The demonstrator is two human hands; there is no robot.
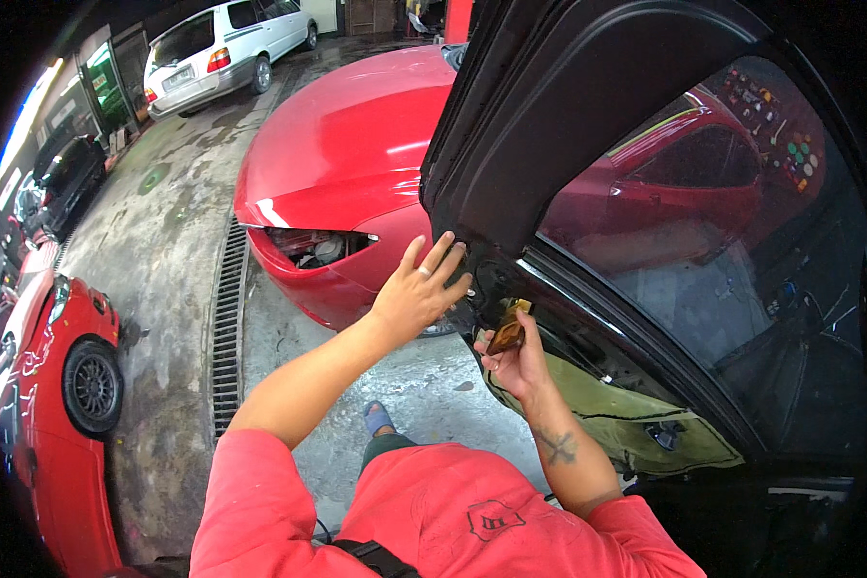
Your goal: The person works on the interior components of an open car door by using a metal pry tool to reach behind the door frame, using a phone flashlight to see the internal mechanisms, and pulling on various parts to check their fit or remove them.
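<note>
In front of me stands a black car door (525,125) with its window frame and glass (684,193). Its inner trim is off, and a yellow-green lining sheet (645,424) shows on the lower part. My left hand (419,294) lies with spread fingers against the door's edge, holding nothing. Between the thumb and fingers of my right hand (520,366) is a flat, shiny amber piece (508,332), close to the bare door panel. Its exact kind is not clear. Fingers partly cover its lower end.
Beyond the door edge is a red car (347,135) with an uncovered headlight opening (318,247). A metal floor grate (228,328) runs along the concrete. Another red car (67,385) stands at the left, a white car (226,53) at the back, and a black car (67,178) far left.
</note>
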